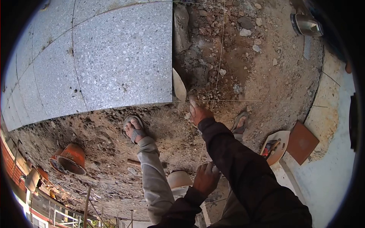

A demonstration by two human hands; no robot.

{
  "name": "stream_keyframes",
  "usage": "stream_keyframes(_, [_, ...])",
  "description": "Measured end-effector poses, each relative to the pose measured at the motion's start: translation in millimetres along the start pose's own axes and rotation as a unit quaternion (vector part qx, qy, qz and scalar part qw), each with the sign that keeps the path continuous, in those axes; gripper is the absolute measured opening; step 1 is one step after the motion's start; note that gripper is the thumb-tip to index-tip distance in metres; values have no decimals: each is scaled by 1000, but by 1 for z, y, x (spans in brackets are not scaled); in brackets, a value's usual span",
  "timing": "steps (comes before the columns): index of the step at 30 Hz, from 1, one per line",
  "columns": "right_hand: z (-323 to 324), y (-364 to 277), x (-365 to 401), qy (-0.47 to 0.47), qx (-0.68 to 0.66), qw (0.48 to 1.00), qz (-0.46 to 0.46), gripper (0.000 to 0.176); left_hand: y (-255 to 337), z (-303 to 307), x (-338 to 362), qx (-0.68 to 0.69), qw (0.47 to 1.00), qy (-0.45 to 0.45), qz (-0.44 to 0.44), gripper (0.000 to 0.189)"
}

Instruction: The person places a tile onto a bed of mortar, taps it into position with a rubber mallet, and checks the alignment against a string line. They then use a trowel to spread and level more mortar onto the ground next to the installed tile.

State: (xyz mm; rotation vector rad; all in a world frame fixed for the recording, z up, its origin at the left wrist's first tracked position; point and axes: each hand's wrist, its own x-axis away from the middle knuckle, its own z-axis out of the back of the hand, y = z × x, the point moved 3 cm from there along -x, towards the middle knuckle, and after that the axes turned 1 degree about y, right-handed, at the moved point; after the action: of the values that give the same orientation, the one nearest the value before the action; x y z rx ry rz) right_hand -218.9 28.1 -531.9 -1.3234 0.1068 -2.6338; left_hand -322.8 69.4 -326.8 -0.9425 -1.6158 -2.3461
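Observation:
My right hand (pixel 199 111) is closed around a trowel, its handle hidden in my fingers. The pale trowel blade (pixel 179 85) lies along the right edge of a grey speckled slab (pixel 125 57), near its lower corner. Grey mortar (pixel 181 28) runs beside that edge, over rough soil. Lower down, between my legs, my left hand (pixel 206 177) is curled closed; whether it grips anything is hidden. A string (pixel 219 62) runs lengthwise past my right hand, and a second string (pixel 262 101) crosses it near the slab's corner.
Orange buckets (pixel 76 157) lie tipped at lower left. A wooden-handled tool (pixel 136 162) lies behind my sandalled foot (pixel 134 128), near a pale bucket (pixel 178 178). To the right are a cut container (pixel 282 137) with tools, a reddish tile (pixel 303 143) and a metal can (pixel 306 25).

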Motion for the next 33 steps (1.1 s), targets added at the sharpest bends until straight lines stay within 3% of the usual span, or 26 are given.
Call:
stream_keyframes(1, [3, 8, -7, 16, 13, 1000, 14, 49, 0, -1, -1, -5, 1000, 0, -2, 28])
stream_keyframes(4, [50, 25, -27, -110, 60, 992, 18, 49, -4, -2, -1, -23, 1000, -17, 4, 33])
stream_keyframes(5, [59, 38, -34, -71, 74, 994, 33, 48, -6, -1, 0, -29, 999, -32, 16, 35])
stream_keyframes(8, [107, 47, -20, -92, 90, 991, 31, 47, -2, -1, 0, -30, 999, -42, 13, 38])
stream_keyframes(12, [99, 42, 2, 99, -84, 982, 134, 41, 6, -3, 1, -18, 999, -38, -15, 38])
stream_keyframes(16, [111, -10, -15, 266, -183, 921, 217, 38, 0, 9, -4, -26, 1000, -5, 0, 39])
stream_keyframes(17, [118, -24, -26, 195, -205, 947, 154, 37, -1, 9, -4, -28, 1000, -3, 1, 38])
stream_keyframes(20, [122, -41, -65, 165, -194, 962, 98, 37, -5, 11, -4, -23, 1000, -4, 2, 39])
stream_keyframes(23, [129, -19, -90, 142, -241, 956, 90, 37, -15, 17, 2, -12, 1000, -16, 23, 41])
stream_keyframes(26, [174, -3, -78, 97, -184, 978, 15, 37, -35, 17, 13, -22, 997, -39, 59, 43])
stream_keyframes(27, [173, 9, -83, 101, -263, 959, -33, 39, -34, 16, 20, -38, 996, -59, 59, 44])
stream_keyframes(29, [190, 20, -69, 130, -235, 963, -31, 40, -25, 21, 19, -45, 994, -86, 46, 46])
stream_keyframes(31, [196, 20, -53, 153, -170, 973, 25, 43, -15, 28, 7, -13, 999, -38, 24, 45])
stream_keyframes(33, [194, 12, -46, 147, -109, 983, -10, 42, -6, 34, -4, -4, 1000, -15, 14, 43])
